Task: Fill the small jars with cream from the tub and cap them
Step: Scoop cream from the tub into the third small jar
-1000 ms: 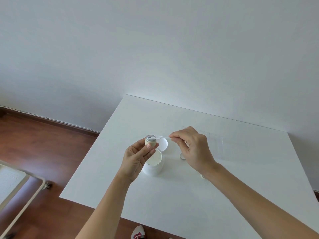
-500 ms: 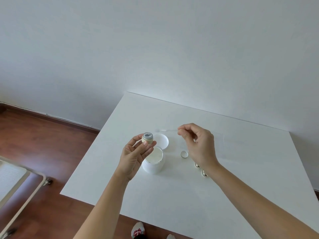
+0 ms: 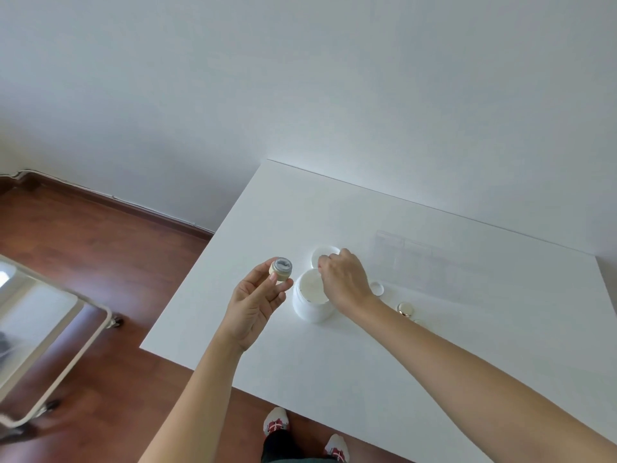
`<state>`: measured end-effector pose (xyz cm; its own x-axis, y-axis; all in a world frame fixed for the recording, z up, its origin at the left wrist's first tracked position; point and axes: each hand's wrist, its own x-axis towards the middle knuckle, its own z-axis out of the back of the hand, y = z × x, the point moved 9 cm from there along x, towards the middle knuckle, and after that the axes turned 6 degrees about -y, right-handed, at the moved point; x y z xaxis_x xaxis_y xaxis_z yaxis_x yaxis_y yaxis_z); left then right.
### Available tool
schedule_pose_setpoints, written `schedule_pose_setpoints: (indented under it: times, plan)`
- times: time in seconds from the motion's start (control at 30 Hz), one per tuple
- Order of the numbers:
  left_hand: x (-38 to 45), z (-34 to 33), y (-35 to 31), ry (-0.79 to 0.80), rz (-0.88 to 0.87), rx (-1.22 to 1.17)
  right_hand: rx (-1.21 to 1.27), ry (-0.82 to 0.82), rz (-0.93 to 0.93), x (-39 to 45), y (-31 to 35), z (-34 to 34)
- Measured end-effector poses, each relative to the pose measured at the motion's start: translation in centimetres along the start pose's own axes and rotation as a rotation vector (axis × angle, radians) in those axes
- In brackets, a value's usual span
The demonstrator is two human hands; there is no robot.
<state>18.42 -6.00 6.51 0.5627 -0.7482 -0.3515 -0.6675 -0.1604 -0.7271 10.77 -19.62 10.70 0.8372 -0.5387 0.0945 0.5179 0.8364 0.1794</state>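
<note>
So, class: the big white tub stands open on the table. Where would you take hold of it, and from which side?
Grip the tub round its rounded side wall, low down, probably from its left. The mouth faces up and is open, and the right hand is over it, so the top is poor. The left hand, nearest that side, holds the small jar.

Pretty much everything here is white — table [image 3: 334, 362], cream tub [image 3: 309, 309], its lid [image 3: 322, 253] and a little cap [image 3: 377, 288] toward the table's right edge. The small jar [image 3: 280, 269] I'm holding is cream-beige with a grey rim. One gold cap [image 3: 405, 309] — shiny. Floor [image 3: 83, 245] is reddish-brown wood, shoes [image 3: 276, 424] white with red.
</note>
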Motion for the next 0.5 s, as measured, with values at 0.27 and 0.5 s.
schedule_pose_setpoints:
  times: [0.27,0.5]
  plan:
    - [-0.2,1.0,-0.1,-0.017,0.015,-0.018,-0.047,0.151,0.006,0.8,0.4,-2.7]
    - [0.0,1.0,0.6,0.011,0.039,-0.025,0.204,0.187,-0.248,0.4,-2.4,-1.9]
